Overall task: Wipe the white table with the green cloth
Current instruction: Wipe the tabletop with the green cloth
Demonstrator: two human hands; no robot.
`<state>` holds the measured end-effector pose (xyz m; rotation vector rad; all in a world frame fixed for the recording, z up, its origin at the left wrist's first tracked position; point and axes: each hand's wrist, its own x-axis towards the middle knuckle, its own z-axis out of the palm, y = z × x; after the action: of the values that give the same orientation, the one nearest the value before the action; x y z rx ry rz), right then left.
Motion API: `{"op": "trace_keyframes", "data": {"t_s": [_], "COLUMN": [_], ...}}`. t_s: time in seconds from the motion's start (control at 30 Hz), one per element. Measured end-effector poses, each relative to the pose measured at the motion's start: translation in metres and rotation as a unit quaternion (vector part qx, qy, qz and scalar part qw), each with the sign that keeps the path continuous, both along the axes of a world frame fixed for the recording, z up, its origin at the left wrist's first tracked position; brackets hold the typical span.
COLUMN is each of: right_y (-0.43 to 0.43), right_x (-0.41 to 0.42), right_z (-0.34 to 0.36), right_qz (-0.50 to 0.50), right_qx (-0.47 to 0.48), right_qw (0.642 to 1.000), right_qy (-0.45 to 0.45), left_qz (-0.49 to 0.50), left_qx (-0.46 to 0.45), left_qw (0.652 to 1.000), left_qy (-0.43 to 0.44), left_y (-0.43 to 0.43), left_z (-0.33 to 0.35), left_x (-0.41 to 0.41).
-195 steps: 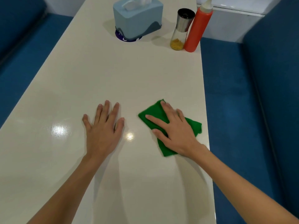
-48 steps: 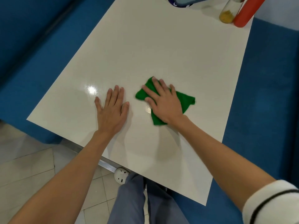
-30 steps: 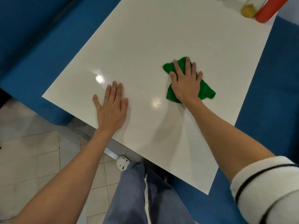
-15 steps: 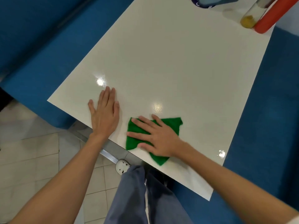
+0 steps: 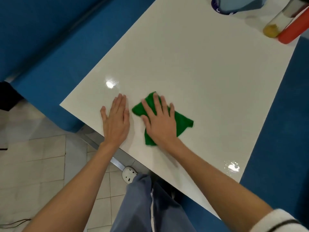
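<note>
A person leans over the white table (image 5: 192, 67), right hand (image 5: 161, 122) spread flat, fingers splayed, pressing the green cloth (image 5: 181, 123) against the top near the table's near edge — not gripping it, just pinning it down. The left hand (image 5: 116, 122) lies flat and open on the bare surface at 9 o'clock from the cloth, just beside it, holding nothing and seemingly bracing.

The job looks mid-way at best: the cloth sits in the near-left part of the top, and no sheen or streak tells wiped ground from unwiped. The broad stretch toward 12 and 1 o'clock, and the near-right corner at 4 o'clock, would seem to be left.

At the far end, 3 items are cut off by the frame — a blue container (image 5: 237, 5), a clear shaker (image 5: 275, 25) with yellow contents, a red bottle (image 5: 294, 30). Much of the cloth hides under the palm, and the fingers blur.
</note>
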<state>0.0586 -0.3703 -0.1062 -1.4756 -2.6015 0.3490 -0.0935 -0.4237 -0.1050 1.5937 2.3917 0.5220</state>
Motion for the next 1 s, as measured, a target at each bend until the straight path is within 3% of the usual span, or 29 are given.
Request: {"op": "trace_keyframes", "data": {"t_s": [0.07,0.13,0.27,0.33,0.47,0.67,0.83,1.0], "right_y": [-0.044,-0.06,-0.012,0.027,0.115,0.149,0.09,0.018], "right_x": [0.007,0.017,0.023,0.016,-0.008,-0.088,-0.137,-0.083], "right_z": [0.001,0.0,0.0,-0.001,0.004,0.004,0.002,0.0], "right_qz": [0.109,0.196,0.323,0.298,0.098,-0.115,0.007,0.179], "right_qx": [0.002,0.0,0.01,0.014,-0.011,-0.037,-0.024,-0.002], "right_qw": [0.994,0.981,0.946,0.954,0.995,0.992,0.999,0.983], "right_qy": [0.001,-0.006,-0.016,-0.021,-0.034,-0.024,-0.032,-0.029], "left_qz": [0.02,0.024,0.064,0.093,0.1,0.108,0.106,0.093], "left_qx": [0.018,0.014,-0.032,-0.055,-0.062,-0.048,-0.029,-0.019], "left_qw": [0.999,1.0,0.996,0.992,0.99,0.991,0.993,0.995], "left_qy": [-0.034,-0.011,0.055,0.062,0.078,0.066,0.04,0.022], "left_y": [0.0,0.002,0.011,0.013,0.013,0.013,0.012,0.01], "left_z": [0.003,0.004,-0.001,-0.005,-0.008,-0.009,-0.008,-0.005], "left_x": [-0.002,-0.015,-0.065,-0.079,-0.078,-0.079,-0.079,-0.079]}}
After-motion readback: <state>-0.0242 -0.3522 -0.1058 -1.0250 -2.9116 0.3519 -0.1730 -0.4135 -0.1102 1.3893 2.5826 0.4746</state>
